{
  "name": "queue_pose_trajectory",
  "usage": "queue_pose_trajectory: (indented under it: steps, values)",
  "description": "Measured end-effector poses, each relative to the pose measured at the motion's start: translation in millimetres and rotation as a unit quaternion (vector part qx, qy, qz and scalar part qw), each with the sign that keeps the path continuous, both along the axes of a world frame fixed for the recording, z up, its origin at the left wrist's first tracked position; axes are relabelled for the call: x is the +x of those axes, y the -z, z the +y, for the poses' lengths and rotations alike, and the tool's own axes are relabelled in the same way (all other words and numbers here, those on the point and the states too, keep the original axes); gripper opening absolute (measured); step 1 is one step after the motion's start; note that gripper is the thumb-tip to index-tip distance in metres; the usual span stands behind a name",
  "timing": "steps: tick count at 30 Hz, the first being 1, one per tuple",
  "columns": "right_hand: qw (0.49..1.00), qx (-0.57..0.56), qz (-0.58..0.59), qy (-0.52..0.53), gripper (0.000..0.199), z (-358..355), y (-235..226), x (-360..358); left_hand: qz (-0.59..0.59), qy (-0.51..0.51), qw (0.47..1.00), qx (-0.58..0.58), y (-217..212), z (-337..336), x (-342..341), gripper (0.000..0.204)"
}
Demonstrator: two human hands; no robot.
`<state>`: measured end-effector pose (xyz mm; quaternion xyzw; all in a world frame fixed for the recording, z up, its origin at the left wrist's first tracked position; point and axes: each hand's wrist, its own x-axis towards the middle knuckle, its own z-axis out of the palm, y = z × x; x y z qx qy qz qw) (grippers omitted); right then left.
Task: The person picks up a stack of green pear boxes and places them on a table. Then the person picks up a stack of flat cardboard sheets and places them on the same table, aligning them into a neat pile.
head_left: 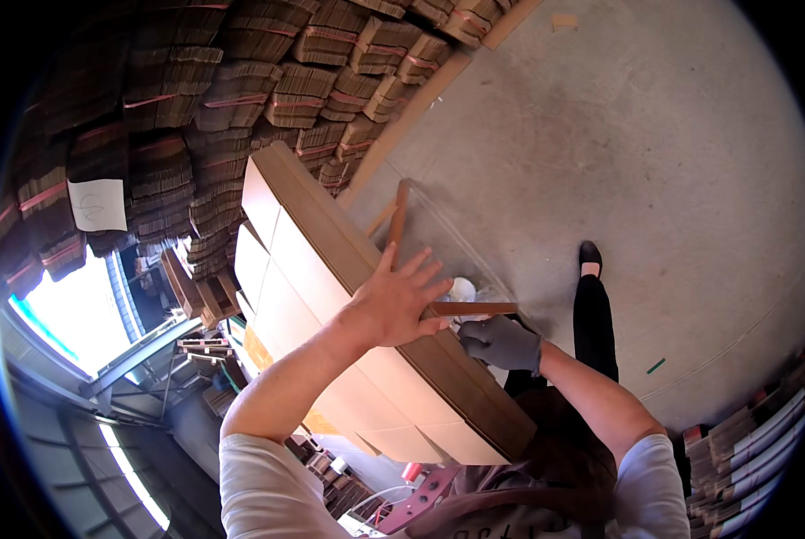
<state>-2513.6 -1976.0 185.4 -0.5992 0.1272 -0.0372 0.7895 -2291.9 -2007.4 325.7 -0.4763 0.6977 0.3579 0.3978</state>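
Observation:
A thick stack of flattened cardboard boxes (330, 350) stands in front of me, its pale face to the left and its brown edge slanting down to the right. My left hand (400, 299), bare, lies across the upper edge of this stack with its fingers spread. Close by on the right, my right hand (503, 344) wears a dark grey glove. Its fingers are curled near the cardboard edge, and what they hold, if anything, is hidden. Just beyond the hands are a brown bar (476, 308) and a small white round object (462, 289).
Bundles of flat cardboard (303, 94), tied with pink bands, are piled high at the far left. A white paper sheet (97, 205) hangs on them. Grey concrete floor (672, 162) spreads to the right. More stacked material (752, 449) stands at the lower right.

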Motion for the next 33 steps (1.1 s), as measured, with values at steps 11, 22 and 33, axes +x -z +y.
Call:
queue_pose_trajectory:
  steps: [11, 22, 33]
  values:
    - [0.998, -0.050, 0.022, 0.000, 0.014, 1, 1, 1, 0.030, -0.025, 0.999, -0.038, -4, 11, 7, 0.074]
    - [0.998, -0.057, -0.007, 0.037, 0.014, 8, 1, 2, 0.046, -0.034, 0.996, -0.069, 4, 2, 18, 0.077]
    - [0.998, -0.056, 0.001, 0.037, 0.011, 8, -4, -1, 0.014, -0.023, 0.991, -0.128, 12, -14, 55, 0.080]
